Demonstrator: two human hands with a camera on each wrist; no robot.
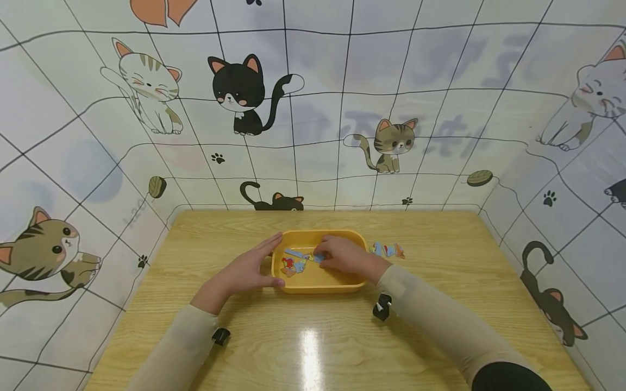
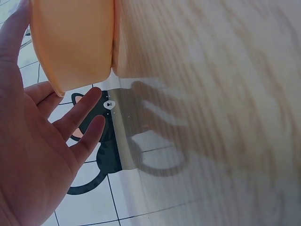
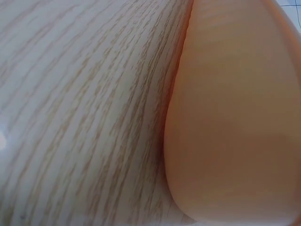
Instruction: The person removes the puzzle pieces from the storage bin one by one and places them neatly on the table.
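Some right-hand fingers (image 1: 325,246) are hidden (grip unclear); extended left-hand fingers (image 1: 270,245) touch the tray (image 1: 320,290).

Orange tray (image 3: 233,127) side-on, wood-grained table (image 3: 84,113)

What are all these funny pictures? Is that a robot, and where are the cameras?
It's not a robot! You're seeing a person's bare left hand and right hand. The picture with lots of cats comes from a camera on the person's head, looking forward and down. The other two come from cameras on the wrists, so they look close up, mostly at the tray and table.

The yellow tray sits on the table with small colourful pieces inside. More pieces lie beside its right end. The left hand touches the tray's left end. The right hand reaches in among the pieces; whether it pinches one is hard to see.
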